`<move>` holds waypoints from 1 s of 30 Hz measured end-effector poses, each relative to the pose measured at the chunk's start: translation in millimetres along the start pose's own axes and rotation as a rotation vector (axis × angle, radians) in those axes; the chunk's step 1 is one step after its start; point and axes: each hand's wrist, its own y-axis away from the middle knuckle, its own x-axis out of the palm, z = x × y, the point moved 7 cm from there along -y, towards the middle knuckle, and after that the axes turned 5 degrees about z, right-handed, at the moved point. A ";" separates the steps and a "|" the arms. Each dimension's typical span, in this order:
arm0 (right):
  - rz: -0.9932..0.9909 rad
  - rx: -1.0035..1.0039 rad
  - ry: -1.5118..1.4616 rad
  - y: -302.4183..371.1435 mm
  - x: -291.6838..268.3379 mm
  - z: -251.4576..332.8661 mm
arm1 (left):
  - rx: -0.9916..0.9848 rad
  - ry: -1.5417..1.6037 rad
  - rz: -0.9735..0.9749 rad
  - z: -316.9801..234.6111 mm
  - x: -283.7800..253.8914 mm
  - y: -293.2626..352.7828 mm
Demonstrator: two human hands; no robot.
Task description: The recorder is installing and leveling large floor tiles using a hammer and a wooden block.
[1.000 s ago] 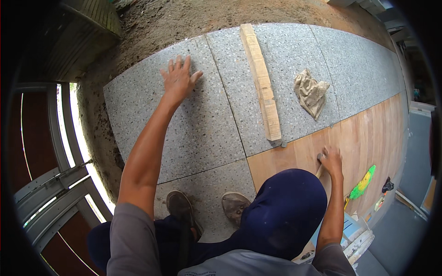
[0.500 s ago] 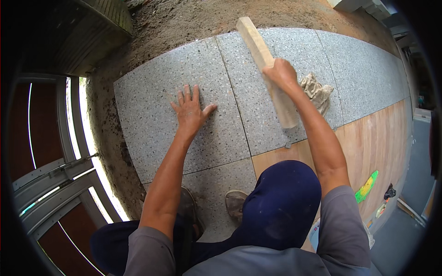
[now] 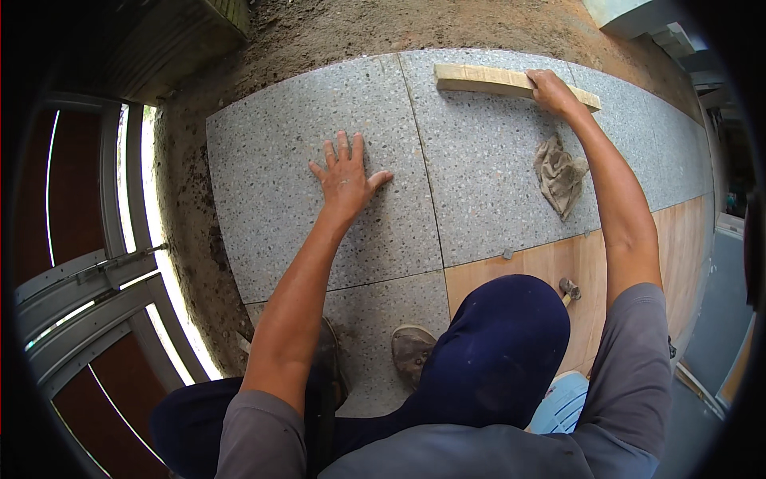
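Note:
My left hand [image 3: 346, 182] lies flat with spread fingers on a grey speckled floor tile [image 3: 279, 231]. In my right hand [image 3: 552, 89] is a straight length of squared timber [image 3: 483, 78], gripped toward its right end. The timber lies crosswise near the far edge of the neighbouring speckled tile [image 3: 487, 191]. Whether it rests on that tile or hovers just over it, I cannot tell. A crumpled beige rag [image 3: 560, 176] sits on the same tile, just nearer than my right hand. My fingertips behind the timber are partly hidden.
Bare soil [image 3: 335, 40] borders the tiles at the far side and left. A metal gate [image 3: 88, 279] stands at the left. Wood-look flooring [image 3: 519, 279] adjoins at the right, with a hammer-like tool head [image 3: 569, 287] beside my knee. A light blue plastic item [image 3: 562, 403] is near my right elbow.
My right hand has moved farther away and to the right, turning the timber from steeply slanted to nearly crosswise. My left hand stays flat on its tile. The view has shifted slightly.

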 end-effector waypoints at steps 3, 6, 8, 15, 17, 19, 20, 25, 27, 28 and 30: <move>0.034 -0.021 -0.014 -11.6 15.9 7.4 | -0.010 -0.001 0.000 2.8 -2.2 1.2; 0.019 -0.021 -0.008 -35.2 22.8 28.4 | -0.019 -0.009 0.000 7.3 -1.2 2.7; 0.014 -0.034 0.000 -54.6 28.6 38.0 | -0.014 -0.011 -0.002 5.0 -1.4 0.9; -0.308 -0.193 0.048 -61.5 10.9 107.2 | 0.002 -0.019 0.033 5.9 -2.5 -0.2; -0.426 -0.119 -0.070 -41.8 -9.0 91.2 | 0.011 -0.024 0.068 8.4 -10.0 -2.1; -0.301 0.026 -0.134 -15.5 -4.8 69.4 | 0.081 -0.051 0.131 23.3 -19.9 0.5; -0.208 0.128 -0.135 8.0 -2.0 62.0 | 0.072 -0.058 0.134 33.9 -32.1 7.1; 0.069 0.452 -0.078 151.7 45.1 -18.2 | 0.281 -0.240 0.589 64.2 -94.1 53.3; 0.076 0.453 -0.142 181.8 60.1 -15.6 | 0.137 -0.266 0.750 105.3 -110.8 75.7; 0.139 0.474 -0.145 194.4 69.9 -20.1 | 0.057 -0.286 0.797 124.0 -115.0 86.7; 0.039 0.451 -0.140 210.0 82.4 -33.1 | -0.060 -0.322 0.839 154.9 -126.8 120.2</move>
